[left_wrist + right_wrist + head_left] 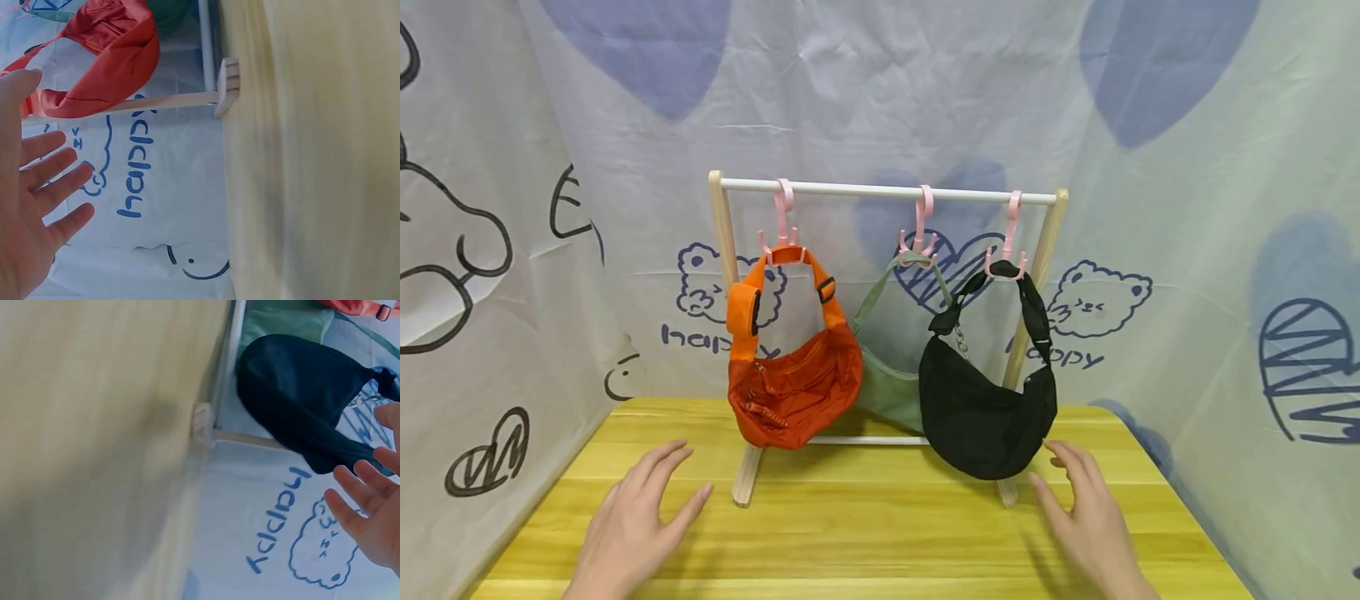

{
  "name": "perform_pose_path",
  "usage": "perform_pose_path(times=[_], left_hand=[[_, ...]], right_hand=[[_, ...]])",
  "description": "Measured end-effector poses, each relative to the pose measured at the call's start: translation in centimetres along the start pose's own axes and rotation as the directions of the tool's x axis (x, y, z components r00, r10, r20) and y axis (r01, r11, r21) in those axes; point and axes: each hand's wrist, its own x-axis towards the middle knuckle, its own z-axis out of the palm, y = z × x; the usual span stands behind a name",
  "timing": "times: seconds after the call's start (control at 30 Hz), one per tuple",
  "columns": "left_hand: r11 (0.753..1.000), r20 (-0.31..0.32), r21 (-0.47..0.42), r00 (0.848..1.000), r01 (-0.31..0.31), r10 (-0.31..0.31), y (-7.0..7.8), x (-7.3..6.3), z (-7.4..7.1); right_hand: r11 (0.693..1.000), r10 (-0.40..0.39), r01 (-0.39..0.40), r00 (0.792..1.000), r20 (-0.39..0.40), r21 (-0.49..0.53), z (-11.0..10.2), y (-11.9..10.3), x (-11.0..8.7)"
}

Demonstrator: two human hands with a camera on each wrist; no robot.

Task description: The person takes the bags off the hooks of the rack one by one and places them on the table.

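Note:
Three bags hang from pink hooks (1011,225) on a small rack. At the left is an orange-red shoulder bag (801,387) with an orange strap. A pale green bag (887,387) hangs in the middle, partly hidden behind the other two. The black bag (977,408) at the right has a short metal chain by its strap. My left hand (636,517) is held above the table, left of the red bag, fingers spread and holding nothing. Near the lower right of the black bag, my right hand (1086,517) has its fingers loosely extended, also with nothing in it.
The rack has wooden legs (745,475), a white top rail (850,190) and a white lower bar (872,440). It stands toward the back of a yellow wood-grain table (865,533). A printed cloth (865,83) with hearts and bears surrounds the table's back and sides.

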Motion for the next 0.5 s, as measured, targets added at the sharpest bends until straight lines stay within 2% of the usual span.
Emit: perform_pose_path(times=[0.33,0.5], left_hand=[[0.997,-0.103,-0.029,0.993,-0.065,0.062,1.1,2.0,-0.5],[0.993,-0.176,-0.041,0.979,-0.108,0.1,1.6,3.2,-0.5]], right_hand=[[0.985,-0.089,0.109,0.985,-0.149,0.134,-0.2,-2.5,2.5],[0.97,-0.097,0.134,0.978,-0.183,0.201,0.1,-3.6,3.4]])
